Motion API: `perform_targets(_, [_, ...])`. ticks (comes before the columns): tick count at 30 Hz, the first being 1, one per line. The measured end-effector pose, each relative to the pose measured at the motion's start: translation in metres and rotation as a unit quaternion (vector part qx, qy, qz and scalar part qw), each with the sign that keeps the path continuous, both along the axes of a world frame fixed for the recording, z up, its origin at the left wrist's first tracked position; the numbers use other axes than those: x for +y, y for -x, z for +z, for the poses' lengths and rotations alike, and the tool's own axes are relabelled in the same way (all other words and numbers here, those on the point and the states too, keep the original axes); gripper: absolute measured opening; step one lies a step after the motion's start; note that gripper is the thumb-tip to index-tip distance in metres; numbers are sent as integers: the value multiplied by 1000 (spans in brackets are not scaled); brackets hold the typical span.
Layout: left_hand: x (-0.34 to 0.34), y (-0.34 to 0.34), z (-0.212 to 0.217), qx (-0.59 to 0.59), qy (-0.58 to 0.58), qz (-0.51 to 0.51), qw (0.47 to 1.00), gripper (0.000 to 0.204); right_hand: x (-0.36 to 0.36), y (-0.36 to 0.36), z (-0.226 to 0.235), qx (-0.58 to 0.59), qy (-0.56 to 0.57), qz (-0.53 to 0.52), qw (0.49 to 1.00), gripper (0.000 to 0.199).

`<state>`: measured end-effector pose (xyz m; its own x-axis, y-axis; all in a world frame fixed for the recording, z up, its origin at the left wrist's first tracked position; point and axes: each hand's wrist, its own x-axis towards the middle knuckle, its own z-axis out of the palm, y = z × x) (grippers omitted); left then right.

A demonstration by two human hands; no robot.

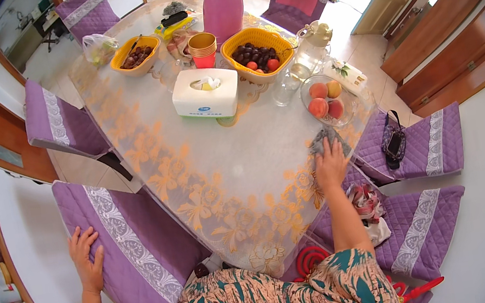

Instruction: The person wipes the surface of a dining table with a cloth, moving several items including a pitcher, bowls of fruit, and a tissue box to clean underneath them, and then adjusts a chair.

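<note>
My right hand (pixel 331 166) reaches forward to the table's right edge. Its fingers press down on a crumpled grey cloth (pixel 333 138), part of which the hand hides. Just beyond the cloth stands a clear glass bowl (pixel 311 117) with several peaches (pixel 319 107). My left hand (pixel 88 262) rests with spread fingers on the purple quilted back of a chair (pixel 122 251), holding nothing. The table (pixel 227 172) wears a pale cover with a golden flower border.
Farther back stand a white tissue box (pixel 203 98), stacked cups (pixel 202 47), a yellow basket of dark fruit (pixel 259 55), a smaller fruit basket (pixel 135 54), a pink thermos jug (pixel 223 7), a glass pitcher (pixel 310 50) and a glass (pixel 284 89). Purple-covered chairs (pixel 447 221) surround the table.
</note>
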<state>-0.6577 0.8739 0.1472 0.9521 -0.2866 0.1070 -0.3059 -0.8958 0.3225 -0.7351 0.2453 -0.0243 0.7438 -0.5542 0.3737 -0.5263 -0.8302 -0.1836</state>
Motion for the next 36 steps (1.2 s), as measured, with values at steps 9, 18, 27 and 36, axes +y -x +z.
perform_targets(9, [8,0,-4,-10,-71,-9,997,27,73,18,26,35,-60,177,982,54])
perform_targets(18, [9,-1,-4,14,-66,8,998,25,0,16,17,45,-60,-46,996,49])
perform_targets(27, [-1,-1,-3,28,-52,29,998,25,-125,-14,-14,20,-56,-172,983,48])
perform_targets(36, [3,5,-1,31,-52,61,996,24,-197,-51,-14,67,-71,-137,986,47])
